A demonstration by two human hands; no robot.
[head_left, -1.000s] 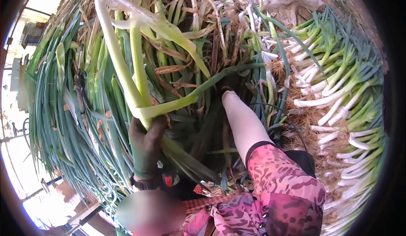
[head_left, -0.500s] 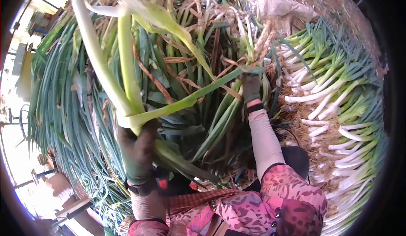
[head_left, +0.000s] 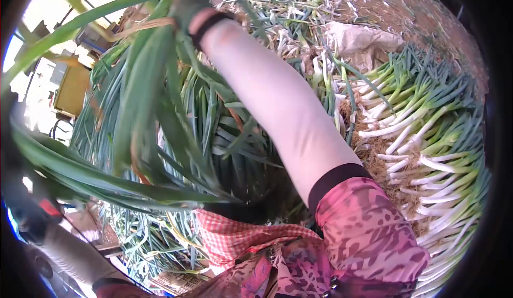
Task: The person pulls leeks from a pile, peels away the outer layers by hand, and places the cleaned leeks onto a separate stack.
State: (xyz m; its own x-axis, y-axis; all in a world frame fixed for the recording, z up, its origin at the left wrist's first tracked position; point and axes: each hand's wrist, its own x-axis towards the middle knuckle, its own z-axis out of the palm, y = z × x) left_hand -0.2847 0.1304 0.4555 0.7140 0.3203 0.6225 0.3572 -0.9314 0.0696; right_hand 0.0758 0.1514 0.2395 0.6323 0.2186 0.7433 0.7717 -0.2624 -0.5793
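My right hand (head_left: 189,8), in a dark green glove, is raised at the upper left, closed around a bunch of green onions. Their long green leaves (head_left: 141,100) hang down from it, blurred by motion. At the left edge my left hand (head_left: 22,207), also gloved, is dark and smeared. More green onion leaves (head_left: 123,183) fan out from near it towards the middle; its fingers do not show clearly. Under the leaves lies a large heap of green onions (head_left: 101,132).
To the right, a long row of green onions (head_left: 422,116) lies with white stalks and roots inward. A pale sack (head_left: 360,41) rests at the back among scraps. A yellow panel (head_left: 75,87) stands at the left. A checked red cloth (head_left: 230,234) covers my lap.
My right hand has swung from the heap up to the upper left, now with green onion leaves in it. The left hand has moved outward to the left edge.
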